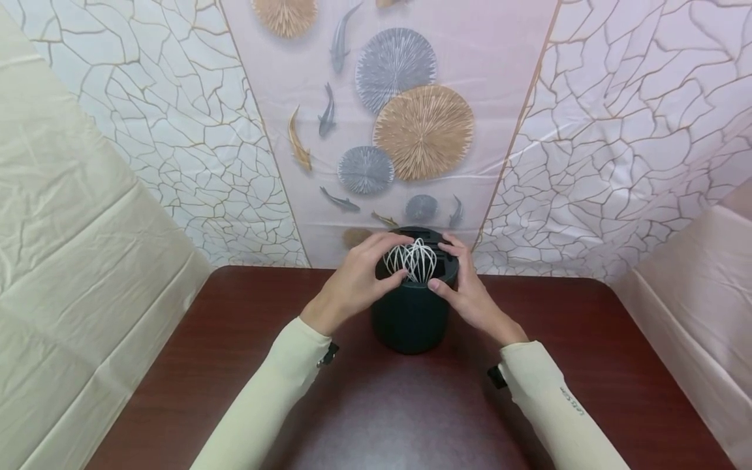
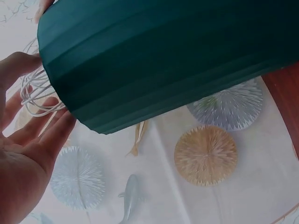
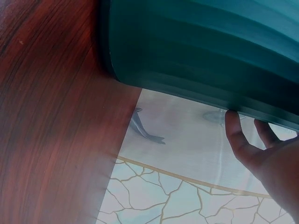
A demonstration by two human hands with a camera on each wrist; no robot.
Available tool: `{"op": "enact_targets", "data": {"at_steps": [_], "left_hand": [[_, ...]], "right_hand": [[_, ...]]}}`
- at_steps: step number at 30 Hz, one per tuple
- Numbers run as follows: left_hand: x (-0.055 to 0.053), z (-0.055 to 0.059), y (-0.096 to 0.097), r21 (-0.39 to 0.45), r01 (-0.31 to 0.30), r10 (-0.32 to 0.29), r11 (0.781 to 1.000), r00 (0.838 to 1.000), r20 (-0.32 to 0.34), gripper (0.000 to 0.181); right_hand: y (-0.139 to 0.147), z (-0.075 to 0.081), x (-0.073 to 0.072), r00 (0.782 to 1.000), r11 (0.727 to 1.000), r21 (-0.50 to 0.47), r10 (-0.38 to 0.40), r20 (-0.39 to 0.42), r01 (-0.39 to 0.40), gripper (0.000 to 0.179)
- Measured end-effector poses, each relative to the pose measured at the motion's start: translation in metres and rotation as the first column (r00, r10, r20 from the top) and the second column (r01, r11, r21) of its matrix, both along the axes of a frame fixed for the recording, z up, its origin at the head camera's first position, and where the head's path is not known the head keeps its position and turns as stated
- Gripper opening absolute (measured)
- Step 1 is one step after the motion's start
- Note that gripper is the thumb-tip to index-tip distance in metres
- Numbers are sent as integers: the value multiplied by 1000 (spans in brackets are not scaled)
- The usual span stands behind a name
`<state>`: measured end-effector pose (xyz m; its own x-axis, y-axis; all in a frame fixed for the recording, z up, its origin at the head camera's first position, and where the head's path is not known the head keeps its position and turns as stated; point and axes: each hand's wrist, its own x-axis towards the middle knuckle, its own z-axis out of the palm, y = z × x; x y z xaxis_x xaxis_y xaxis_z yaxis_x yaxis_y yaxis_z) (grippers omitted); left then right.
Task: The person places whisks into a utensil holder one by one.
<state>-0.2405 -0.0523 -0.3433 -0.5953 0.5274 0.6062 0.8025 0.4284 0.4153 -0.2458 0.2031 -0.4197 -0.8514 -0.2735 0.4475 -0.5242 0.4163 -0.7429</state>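
Observation:
A dark green utensil holder (image 1: 411, 320) stands upright on the table, with white wire whisk loops (image 1: 420, 260) showing at its top. Whether the loops belong to one whisk or more I cannot tell; any handle is hidden inside. My left hand (image 1: 358, 281) holds the whisk loops between thumb and fingers at the left of the rim. In the left wrist view, its thumb and fingers lie around the wires (image 2: 37, 93), close to the rim. My right hand (image 1: 472, 294) grips the holder at the right, thumb at the front of the rim and fingers farther back.
The dark red-brown table (image 1: 247, 365) reaches up to a patterned cloth backdrop (image 1: 376, 130) right behind the holder. Pale cloth hangs at the left (image 1: 76, 274) and right sides. Black slotted dividers (image 1: 420, 234) show inside the holder's top.

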Motion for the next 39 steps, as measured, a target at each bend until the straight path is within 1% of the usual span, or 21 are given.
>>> {"op": "enact_targets", "data": {"at_steps": [6,10,12,14,16,19,23,27,31,34,36,39], "left_hand": [[0,-6,-4,12,-8,8,1000,1000,-13,53],[0,-6,-1,-31,-56,55,998,997,-48,54],[0,-4,1,-66,-91,86,994,993,-77,54],[0,-2,5,-98,-114,104,989,989,-107,52],[0,1,9,-117,-115,100,986,987,-128,49],[0,4,13,-129,-99,79,987,985,-151,45],[0,4,14,-136,-93,70,986,983,-168,50],[0,2,12,-139,-107,84,984,983,-165,52],[0,0,7,-131,-109,90,985,986,-142,52],[0,-1,2,-116,-108,94,987,989,-117,53],[0,-1,-1,-105,-112,101,988,989,-105,54],[-1,-3,-5,-81,-120,112,989,989,-97,55]], "right_hand": [[-1,2,0,1000,1000,1,9,1,-9,76],[0,2,-1,1000,1000,3,10,-1,-10,74],[0,2,-2,1000,1000,-2,12,0,-12,72],[0,1,-2,1000,1000,-6,12,-1,-12,70],[0,-1,-3,1000,1000,-15,13,1,-13,70],[-1,-2,-4,1000,1000,-24,20,5,-20,71],[-3,-3,-4,1000,999,-25,24,9,-24,71],[-4,-1,-5,1000,1000,-19,22,3,-22,72],[-5,0,-5,1000,1000,-11,20,-8,-20,72],[-5,2,-3,1000,1000,3,3,0,-3,71],[-4,4,-2,1000,1000,27,-12,14,11,76],[0,7,3,998,992,110,-61,30,58,85]]}}
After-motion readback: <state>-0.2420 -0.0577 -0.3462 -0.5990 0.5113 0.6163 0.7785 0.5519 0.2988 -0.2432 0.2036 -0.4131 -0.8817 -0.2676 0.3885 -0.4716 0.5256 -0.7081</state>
